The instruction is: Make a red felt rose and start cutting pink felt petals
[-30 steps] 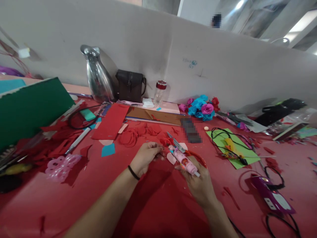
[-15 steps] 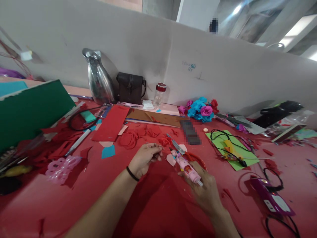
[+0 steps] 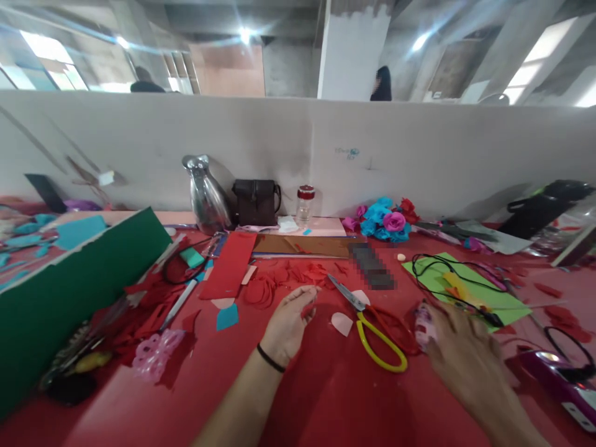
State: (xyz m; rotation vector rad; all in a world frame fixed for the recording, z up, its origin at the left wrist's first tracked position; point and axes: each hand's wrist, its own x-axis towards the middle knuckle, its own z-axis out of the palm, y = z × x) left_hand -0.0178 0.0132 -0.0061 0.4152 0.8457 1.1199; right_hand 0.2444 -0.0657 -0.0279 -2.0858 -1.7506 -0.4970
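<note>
Pink tool [image 3: 424,328] swings right, now just beside the scissors [image 3: 358,303]!
Right hand [image 3: 465,351] covers it, grip hidden; left hand [image 3: 291,323] bunches its fingertips, any hold unclear. Flowers [image 3: 384,220] by the wall look finished; red pieces [image 3: 258,292] lie cut but loose.

Light's decent, mostly overhead: small white ceiling lamps [image 3: 244,35] flare into streaks, and the pale rectangular windows [image 3: 46,48] look blown out. The shiny red desk [image 3: 326,388] gets a soft shadow along its near edge, glare towards the near left corner. Bare right hand [image 3: 470,354] looks smeary; sides seem stretched.
</note>
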